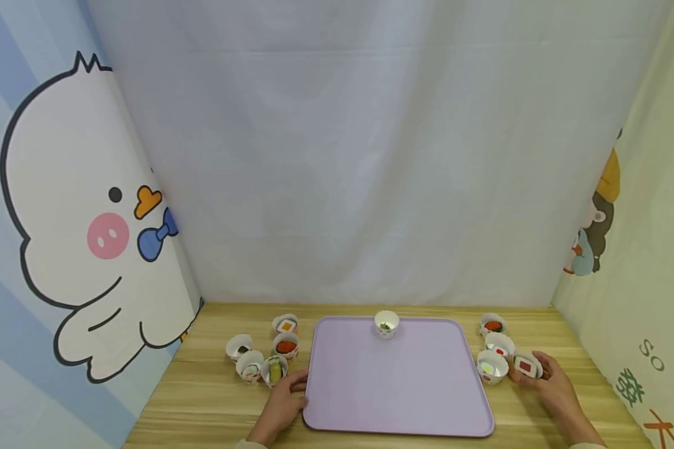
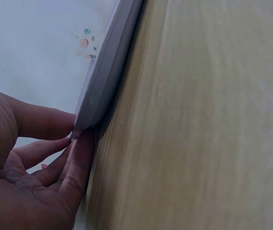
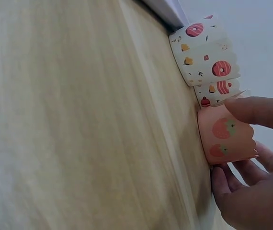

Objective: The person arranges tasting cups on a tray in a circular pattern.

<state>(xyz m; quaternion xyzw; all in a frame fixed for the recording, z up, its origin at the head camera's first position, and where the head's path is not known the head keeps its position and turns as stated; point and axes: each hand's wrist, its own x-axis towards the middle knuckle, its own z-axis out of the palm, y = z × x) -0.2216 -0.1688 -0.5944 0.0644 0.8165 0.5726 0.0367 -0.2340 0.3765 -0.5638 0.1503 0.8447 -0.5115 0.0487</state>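
My left hand [image 1: 283, 402] is at the left edge of a lilac tray [image 1: 399, 386]. In the left wrist view, thumb and fingertips pinch the tray's rim [image 2: 103, 81]. At the right, my right hand [image 1: 556, 388] holds a pink paper baking cup with strawberries on it [image 3: 226, 136], thumb on one side and fingers on the other. Inside that cup lies a white piece with a dark red square [image 1: 525, 366]. Beside it stand three more paper cups, among them one with a white and green piece [image 1: 491, 368] and one with an orange-red piece [image 1: 492, 326].
One paper cup [image 1: 386, 324] with something green inside sits at the tray's far edge. Left of the tray stand several filled paper cups, including one with a yellow-green piece [image 1: 274, 371], close to my left hand. A white curtain [image 1: 371, 156] hangs behind the wooden table [image 1: 185, 405].
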